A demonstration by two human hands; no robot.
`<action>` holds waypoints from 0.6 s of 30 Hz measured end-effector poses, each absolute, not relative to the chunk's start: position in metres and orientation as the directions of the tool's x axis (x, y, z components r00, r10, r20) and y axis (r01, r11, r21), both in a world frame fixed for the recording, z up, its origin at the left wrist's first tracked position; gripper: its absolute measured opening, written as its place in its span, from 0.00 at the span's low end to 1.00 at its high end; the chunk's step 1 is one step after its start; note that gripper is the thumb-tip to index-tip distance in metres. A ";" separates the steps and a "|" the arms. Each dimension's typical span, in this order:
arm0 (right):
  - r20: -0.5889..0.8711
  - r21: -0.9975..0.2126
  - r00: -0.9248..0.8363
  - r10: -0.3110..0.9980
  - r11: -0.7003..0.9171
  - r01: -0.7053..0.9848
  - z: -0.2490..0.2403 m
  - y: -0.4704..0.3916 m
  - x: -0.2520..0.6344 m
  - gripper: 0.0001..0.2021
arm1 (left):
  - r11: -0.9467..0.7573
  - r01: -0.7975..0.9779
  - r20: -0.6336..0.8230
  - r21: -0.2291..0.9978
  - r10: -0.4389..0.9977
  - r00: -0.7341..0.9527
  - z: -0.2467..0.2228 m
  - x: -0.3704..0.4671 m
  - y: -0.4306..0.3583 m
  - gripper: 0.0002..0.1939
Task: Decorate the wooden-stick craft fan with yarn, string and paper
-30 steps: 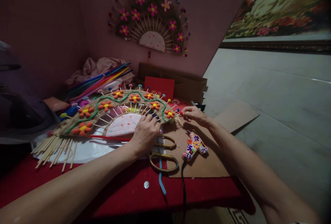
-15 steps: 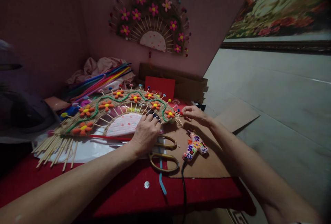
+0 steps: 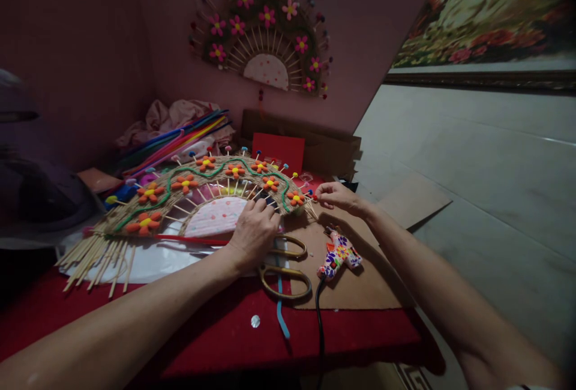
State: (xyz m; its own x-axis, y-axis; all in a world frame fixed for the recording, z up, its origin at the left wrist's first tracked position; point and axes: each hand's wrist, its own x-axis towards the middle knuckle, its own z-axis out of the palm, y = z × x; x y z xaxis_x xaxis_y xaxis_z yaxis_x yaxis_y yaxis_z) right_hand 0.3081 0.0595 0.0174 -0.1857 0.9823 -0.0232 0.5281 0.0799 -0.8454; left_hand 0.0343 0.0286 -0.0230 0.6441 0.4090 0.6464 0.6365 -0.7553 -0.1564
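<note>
A half-round craft fan (image 3: 235, 171) lies on the table, with a twine band, orange flowers, a wavy green cord and small coloured balls on sticks along its rim. My left hand (image 3: 257, 228) is closed on the fan's inner right part, beside the spotted fabric half-circle (image 3: 211, 219); its fingertips are partly hidden. At the fan's right end, my right hand (image 3: 339, 197) pinches a small red ball (image 3: 314, 197) close to the stick ends. Brass-handled scissors (image 3: 288, 297) lie below my left hand. A flower-patterned glue gun (image 3: 341, 253) rests on cardboard (image 3: 369, 291).
Thin sticks (image 3: 96, 261) stick out at the fan's lower left. Coloured pipe cleaners (image 3: 180, 138) are heaped behind it. A similar fan (image 3: 267, 16) with pink flowers hangs on the board. The glue gun's black cord (image 3: 319, 324) runs over the red cloth's (image 3: 216, 330) front edge.
My right hand and forearm have shifted very slightly, the fingers still pinching the red ball. My left hand and the fan have stayed in place.
</note>
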 end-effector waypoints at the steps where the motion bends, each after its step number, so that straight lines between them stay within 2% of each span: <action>1: -0.021 -0.843 -0.182 0.983 0.081 0.532 0.018 0.059 0.308 0.04 | -0.758 0.635 0.644 -0.153 0.411 0.645 -0.023 0.034 0.029 0.09; 18: 0.075 -0.892 -0.025 0.997 0.078 0.446 0.016 0.038 0.299 0.19 | -0.765 0.629 0.659 -0.137 0.404 0.635 -0.023 0.034 0.028 0.11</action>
State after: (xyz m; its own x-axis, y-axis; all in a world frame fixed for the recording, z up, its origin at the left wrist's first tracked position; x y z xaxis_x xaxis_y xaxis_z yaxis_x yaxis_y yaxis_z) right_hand 0.2995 0.0383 0.0157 -0.0250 0.9969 0.0753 0.4459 0.0785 -0.8916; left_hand 0.0345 0.0284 -0.0233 0.6348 0.4037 0.6588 0.6290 -0.7652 -0.1373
